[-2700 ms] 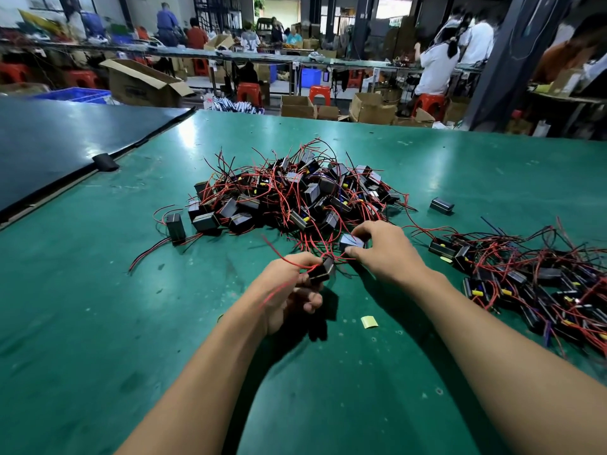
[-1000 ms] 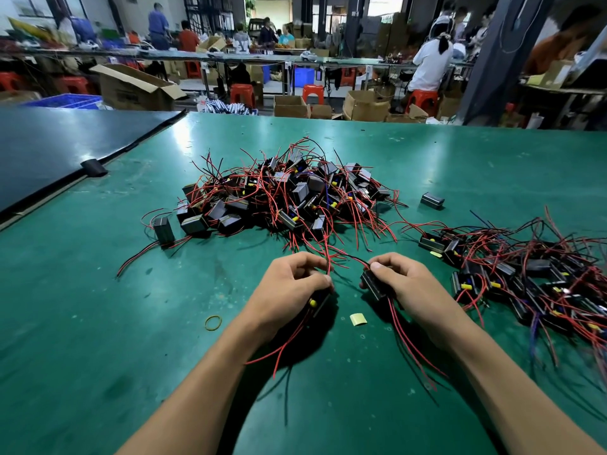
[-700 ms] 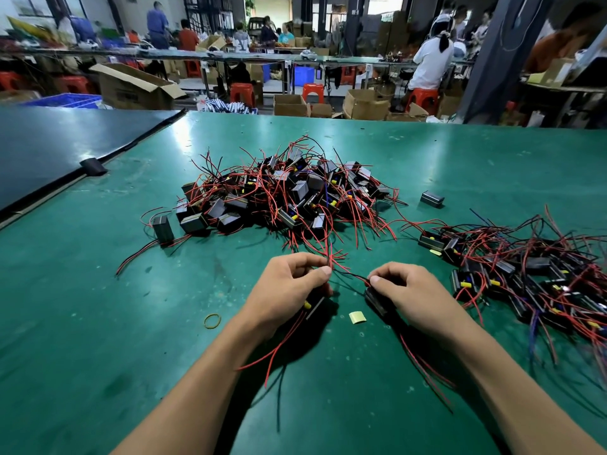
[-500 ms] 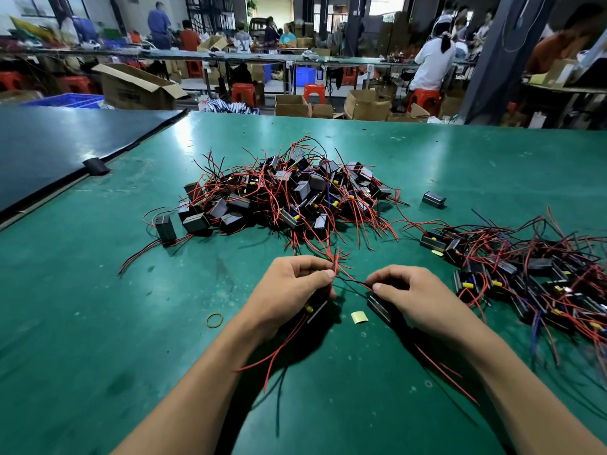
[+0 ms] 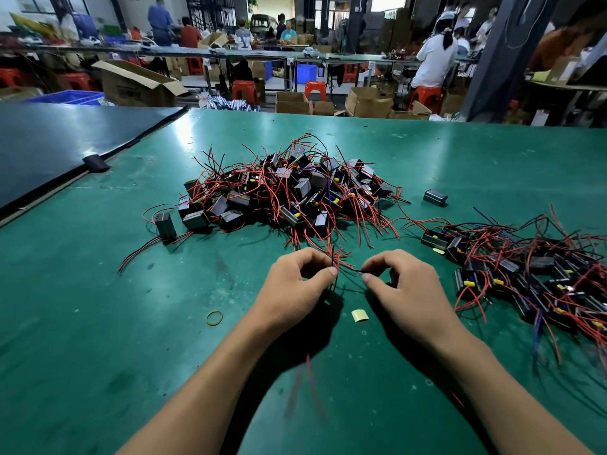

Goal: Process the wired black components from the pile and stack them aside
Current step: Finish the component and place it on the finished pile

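We're at the green table, with the big pile of black blocks and red-and-black leads in the middle, just past our hands, and the looser heap of what look like finished ones sprawled along the right side near our right forearm. The main worry is tangling: loose strands from the pile's near edge reach right up to our fingertips, so a sideways tug could hook one and drag a clump along. The heap has the same problem (its leads stick out every which way), and a careless sweep of the right arm could smear it back toward the pile and mix the two. Our left hand has its fingers curled, with thumb and forefinger pinched together on a few wires. Our right hand is curled the same way, its thumb and forefinger nipping one thin end just beside the left pinch. The blocks these leads belong to are mostly hidden under our palms, so we can't tell how well they're supported. If they're hanging by the leads, a hard pull probably strains the joint. A blurry red lead trails back under the left wrist, where the forearm could pin it. Smaller stuff: the lone block between pile and heap is easy to forget, and the rubber band and yellow scrap by our wrists could get swept up.
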### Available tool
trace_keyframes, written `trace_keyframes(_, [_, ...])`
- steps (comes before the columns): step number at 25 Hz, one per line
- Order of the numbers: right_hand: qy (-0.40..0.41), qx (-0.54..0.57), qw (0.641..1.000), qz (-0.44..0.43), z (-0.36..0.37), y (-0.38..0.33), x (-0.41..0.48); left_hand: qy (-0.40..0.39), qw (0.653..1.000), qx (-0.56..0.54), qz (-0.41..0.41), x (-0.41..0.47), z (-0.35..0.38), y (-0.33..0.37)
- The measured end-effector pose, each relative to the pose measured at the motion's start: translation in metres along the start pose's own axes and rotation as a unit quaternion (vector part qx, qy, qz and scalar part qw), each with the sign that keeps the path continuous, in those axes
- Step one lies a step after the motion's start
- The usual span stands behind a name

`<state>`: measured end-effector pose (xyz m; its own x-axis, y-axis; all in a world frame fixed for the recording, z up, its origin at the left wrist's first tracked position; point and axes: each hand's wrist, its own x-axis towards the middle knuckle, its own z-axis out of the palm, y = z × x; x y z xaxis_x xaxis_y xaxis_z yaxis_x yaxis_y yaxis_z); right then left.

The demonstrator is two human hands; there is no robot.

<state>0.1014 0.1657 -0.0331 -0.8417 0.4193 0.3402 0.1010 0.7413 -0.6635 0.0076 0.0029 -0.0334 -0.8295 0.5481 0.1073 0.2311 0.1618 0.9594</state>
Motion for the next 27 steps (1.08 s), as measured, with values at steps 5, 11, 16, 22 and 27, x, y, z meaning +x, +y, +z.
trace_keyframes(5, [0.033, 0.103, 0.990, 0.093, 0.009, 0.001, -0.002, 0.031, 0.996, 0.060, 0.050, -0.001, 0.002, -0.003])
trace_keyframes(11, [0.026, 0.142, 0.985, 0.097, 0.009, -0.002, -0.004, 0.049, 0.998, -0.012, 0.027, -0.002, 0.001, 0.002])
trace_keyframes(16, [0.039, 0.147, 0.983, 0.102, 0.011, -0.004, -0.004, 0.050, 0.991, -0.121, -0.011, 0.001, 0.000, 0.005])
trace_keyframes(22, [0.049, 0.108, 0.988, 0.103, 0.008, -0.001, -0.005, 0.004, 0.973, -0.232, -0.022, 0.002, -0.009, 0.011])
trace_keyframes(27, [0.058, 0.057, 0.994, 0.075, 0.007, 0.002, -0.005, -0.082, 0.955, -0.278, -0.061, 0.002, -0.013, 0.017])
